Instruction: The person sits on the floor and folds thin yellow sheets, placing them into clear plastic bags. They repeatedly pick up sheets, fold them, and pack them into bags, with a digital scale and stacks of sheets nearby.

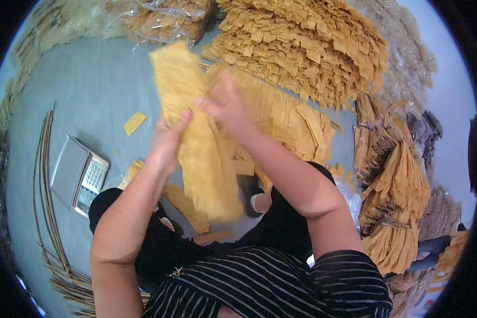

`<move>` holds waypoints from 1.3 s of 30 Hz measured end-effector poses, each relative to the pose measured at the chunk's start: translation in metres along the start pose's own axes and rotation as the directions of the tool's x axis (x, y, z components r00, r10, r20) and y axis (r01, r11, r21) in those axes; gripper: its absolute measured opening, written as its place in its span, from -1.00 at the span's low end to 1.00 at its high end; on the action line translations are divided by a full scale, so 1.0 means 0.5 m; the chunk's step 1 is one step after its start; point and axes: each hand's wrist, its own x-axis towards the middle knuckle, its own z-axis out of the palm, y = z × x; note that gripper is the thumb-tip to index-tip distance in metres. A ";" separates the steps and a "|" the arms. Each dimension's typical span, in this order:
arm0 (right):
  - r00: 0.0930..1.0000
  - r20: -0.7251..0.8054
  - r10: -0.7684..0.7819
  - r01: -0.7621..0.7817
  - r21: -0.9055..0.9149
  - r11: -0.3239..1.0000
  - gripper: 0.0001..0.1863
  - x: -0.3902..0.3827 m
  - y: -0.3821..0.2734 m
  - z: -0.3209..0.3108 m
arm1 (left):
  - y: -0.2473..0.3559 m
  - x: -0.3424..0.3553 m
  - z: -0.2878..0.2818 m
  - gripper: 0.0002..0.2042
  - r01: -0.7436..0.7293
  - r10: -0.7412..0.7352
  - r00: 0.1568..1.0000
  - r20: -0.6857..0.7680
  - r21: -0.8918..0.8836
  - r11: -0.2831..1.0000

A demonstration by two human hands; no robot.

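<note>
A long, flat bundle of thin yellow sheets (201,153), which looks like dried tofu skin, is held up at a slant above my lap. My left hand (169,135) is closed on its left edge, the thumb lying over the top face. On the opposite edge is my right hand (225,103), its fingertips touching the bundle's side. Motion blurs those fingers, so their hold cannot be made out. Behind the right forearm, more yellow sheets (286,124) lie spread in overlapping layers on the floor.
A tall heap of yellow sheets (307,42) stands at the far right. To the left sit a digital scale (71,169) and thin rods (46,175). One small yellow piece (135,123) lies on the grey floor. Tied sheet bundles (397,191) line the right side.
</note>
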 end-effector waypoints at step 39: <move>0.782 -0.050 0.621 -0.162 -0.979 0.125 -0.79 -0.234 0.628 -0.247 | 0.100 -0.001 -0.161 -0.63 -0.176 0.302 0.909 -0.288 0.391 0.903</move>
